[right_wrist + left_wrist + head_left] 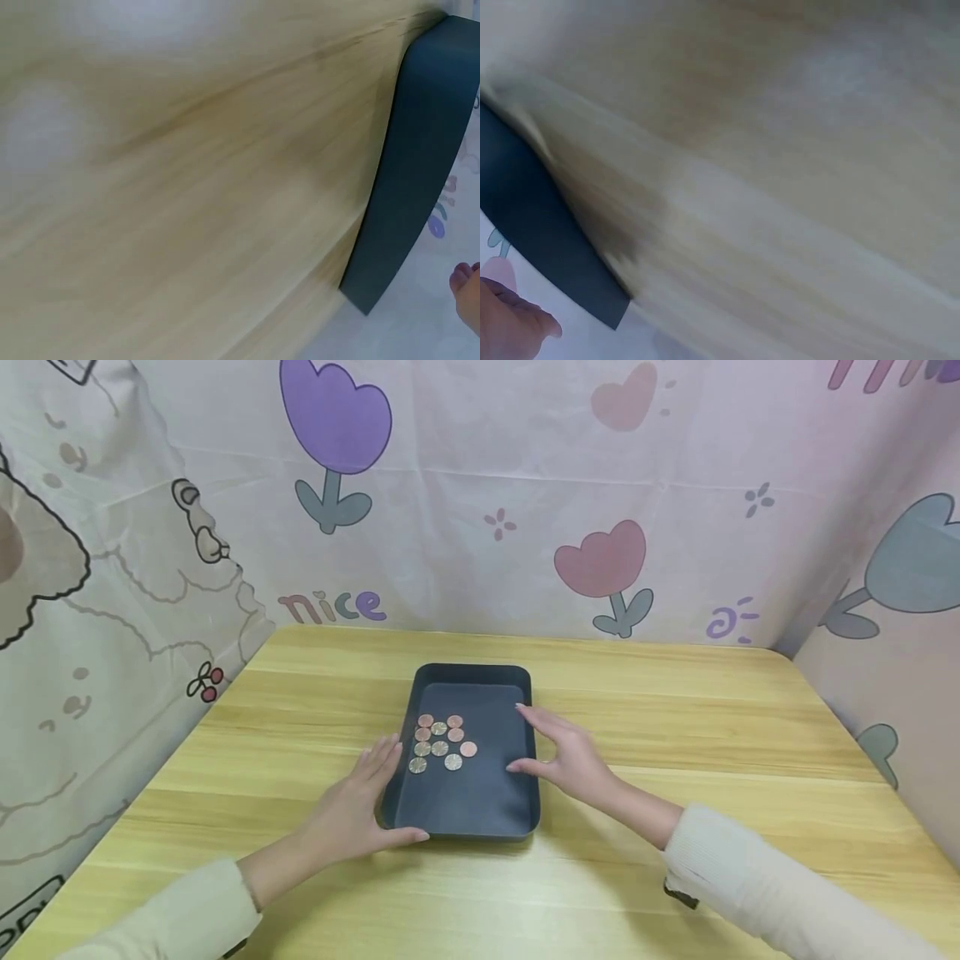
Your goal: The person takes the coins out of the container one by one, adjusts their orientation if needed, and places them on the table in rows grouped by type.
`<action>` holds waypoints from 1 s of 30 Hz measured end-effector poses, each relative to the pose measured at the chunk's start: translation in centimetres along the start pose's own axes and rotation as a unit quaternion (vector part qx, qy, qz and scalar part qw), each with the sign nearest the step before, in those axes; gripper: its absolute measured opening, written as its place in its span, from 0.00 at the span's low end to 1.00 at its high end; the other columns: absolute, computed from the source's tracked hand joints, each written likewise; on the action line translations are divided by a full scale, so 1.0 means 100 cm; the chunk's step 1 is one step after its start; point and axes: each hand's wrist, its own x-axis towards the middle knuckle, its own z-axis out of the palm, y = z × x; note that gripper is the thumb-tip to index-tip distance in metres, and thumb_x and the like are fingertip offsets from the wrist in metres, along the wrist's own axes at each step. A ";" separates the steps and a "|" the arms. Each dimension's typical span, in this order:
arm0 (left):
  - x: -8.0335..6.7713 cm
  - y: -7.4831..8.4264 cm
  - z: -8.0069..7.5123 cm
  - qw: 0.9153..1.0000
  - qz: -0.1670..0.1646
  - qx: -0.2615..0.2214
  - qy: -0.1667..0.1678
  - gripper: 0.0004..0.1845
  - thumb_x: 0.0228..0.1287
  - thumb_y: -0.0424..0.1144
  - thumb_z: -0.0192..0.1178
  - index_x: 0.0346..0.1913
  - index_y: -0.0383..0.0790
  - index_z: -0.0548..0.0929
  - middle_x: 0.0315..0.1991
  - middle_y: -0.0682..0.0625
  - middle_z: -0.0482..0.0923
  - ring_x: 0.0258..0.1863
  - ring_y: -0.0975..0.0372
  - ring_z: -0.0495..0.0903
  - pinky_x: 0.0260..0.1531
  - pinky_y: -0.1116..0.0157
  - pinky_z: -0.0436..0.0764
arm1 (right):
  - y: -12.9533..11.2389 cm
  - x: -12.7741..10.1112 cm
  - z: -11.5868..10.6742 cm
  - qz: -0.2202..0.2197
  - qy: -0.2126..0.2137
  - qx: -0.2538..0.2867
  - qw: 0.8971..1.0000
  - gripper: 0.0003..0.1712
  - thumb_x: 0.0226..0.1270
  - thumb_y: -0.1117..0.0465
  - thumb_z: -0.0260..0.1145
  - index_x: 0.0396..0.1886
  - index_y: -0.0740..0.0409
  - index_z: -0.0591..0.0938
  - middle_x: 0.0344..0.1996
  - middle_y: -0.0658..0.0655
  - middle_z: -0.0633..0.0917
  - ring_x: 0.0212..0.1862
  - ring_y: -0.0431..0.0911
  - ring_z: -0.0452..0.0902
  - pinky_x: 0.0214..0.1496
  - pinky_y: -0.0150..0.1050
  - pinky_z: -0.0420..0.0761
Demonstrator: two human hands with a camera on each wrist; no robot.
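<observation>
Both wrist views are blurred: each shows only a strip of the dark tray's [532,225] outer wall against the streaked surface [180,187], with one fingertip cut off by the frame edge. The coins [441,743] inside the tray are too small to identify.

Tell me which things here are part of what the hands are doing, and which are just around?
In hand:
- dark rectangular plastic tray
- round copper and silver coins inside it
- left hand against the tray's left rim
- right hand by its right rim

Just around:
- light wooden table
- tulip-printed cloth backdrop
</observation>
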 end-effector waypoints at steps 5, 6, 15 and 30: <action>-0.002 -0.003 0.005 1.000 -0.003 0.001 0.002 0.59 0.39 0.70 0.64 0.67 0.29 0.61 0.69 0.36 0.57 0.67 0.40 0.59 0.61 0.46 0.67 | -0.002 0.016 0.017 0.019 -0.005 0.038 0.999 0.40 0.44 0.58 0.76 0.59 0.65 0.74 0.55 0.62 0.79 0.59 0.56 0.74 0.59 0.48 0.75; -0.002 -0.003 0.005 1.000 -0.004 0.002 0.002 0.59 0.40 0.70 0.64 0.67 0.28 0.61 0.69 0.35 0.57 0.66 0.40 0.60 0.61 0.46 0.67 | -0.002 0.018 0.020 0.024 -0.008 0.047 0.999 0.39 0.45 0.59 0.76 0.59 0.65 0.75 0.54 0.63 0.80 0.58 0.55 0.75 0.59 0.47 0.76; -0.002 -0.005 0.009 1.000 -0.015 -0.008 -0.010 0.57 0.42 0.69 0.63 0.66 0.28 0.62 0.69 0.37 0.58 0.68 0.43 0.59 0.63 0.48 0.65 | -0.004 0.034 0.045 0.069 -0.024 0.113 0.991 0.26 0.51 0.66 0.72 0.51 0.72 0.78 0.43 0.67 0.83 0.43 0.55 0.81 0.46 0.41 0.83; -0.005 -0.008 0.013 0.999 -0.034 -0.031 -0.018 0.57 0.42 0.69 0.63 0.67 0.29 0.62 0.70 0.37 0.57 0.68 0.43 0.58 0.64 0.47 0.64 | -0.001 0.048 0.071 0.180 -0.071 0.105 0.975 0.16 0.54 0.63 0.71 0.42 0.67 0.83 0.27 0.57 0.82 0.30 0.42 0.77 0.33 0.29 0.76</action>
